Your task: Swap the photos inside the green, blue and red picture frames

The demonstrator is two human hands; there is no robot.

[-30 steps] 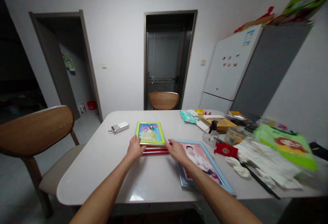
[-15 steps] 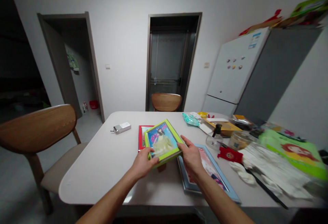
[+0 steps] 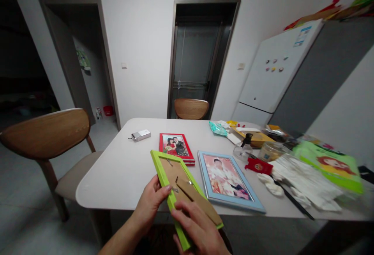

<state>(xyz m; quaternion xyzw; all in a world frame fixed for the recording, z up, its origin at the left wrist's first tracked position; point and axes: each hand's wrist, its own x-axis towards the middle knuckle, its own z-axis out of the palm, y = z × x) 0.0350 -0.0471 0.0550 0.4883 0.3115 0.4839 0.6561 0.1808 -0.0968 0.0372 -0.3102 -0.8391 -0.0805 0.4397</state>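
A green picture frame is held over the table's near edge, turned so its brown cardboard back and stand face up. My left hand grips its left edge, thumb on the back. At the frame's lower end my right hand is closed on it, fingers lying across the cardboard back. A red picture frame lies flat on the white table, and a larger blue picture frame lies flat to its right.
A small silver device lies at the table's far left. On the right are a spray bottle, a jar, a red packet, white cloths and a green bag. Wooden chairs stand left and behind; a fridge stands right.
Both hands lifted the green frame off the red one, drew it toward me and flipped it over, so its back now faces up. The red frame is uncovered.
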